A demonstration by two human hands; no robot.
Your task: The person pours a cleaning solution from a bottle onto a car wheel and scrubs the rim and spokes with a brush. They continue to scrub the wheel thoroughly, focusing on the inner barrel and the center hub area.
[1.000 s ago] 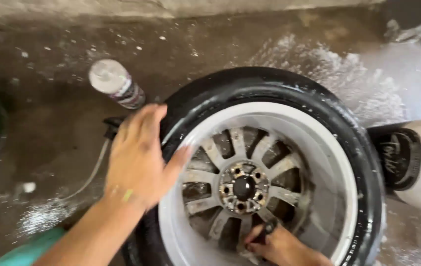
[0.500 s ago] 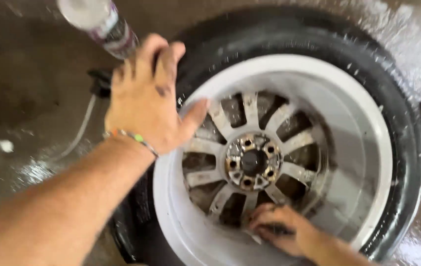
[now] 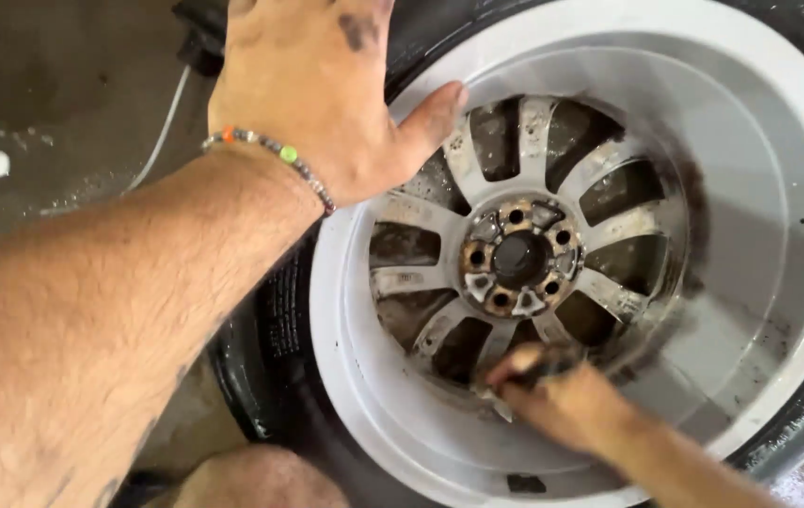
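Observation:
A car wheel lies flat on the wet floor: black tyre [image 3: 265,348] around a white rim [image 3: 759,226] with dirty spokes and a rusty hub [image 3: 517,256]. My left hand [image 3: 322,94] rests flat on the tyre's upper left, thumb stretched over the rim's edge, a bead bracelet on the wrist. Inside the rim, my right hand [image 3: 562,400] is blurred near the lower spokes, closed on a small dark tool that I cannot make out clearly.
Wet grey concrete [image 3: 44,113] with foam specks lies to the left. A thin white hose [image 3: 162,132] runs across it toward a black fitting at the tyre's top left. My knee [image 3: 261,480] shows at the bottom edge.
The view has drawn closer to the wheel. The spray can seen above the tyre has left the frame. My left hand stays on the tyre; my right hand keeps moving among the lower spokes.

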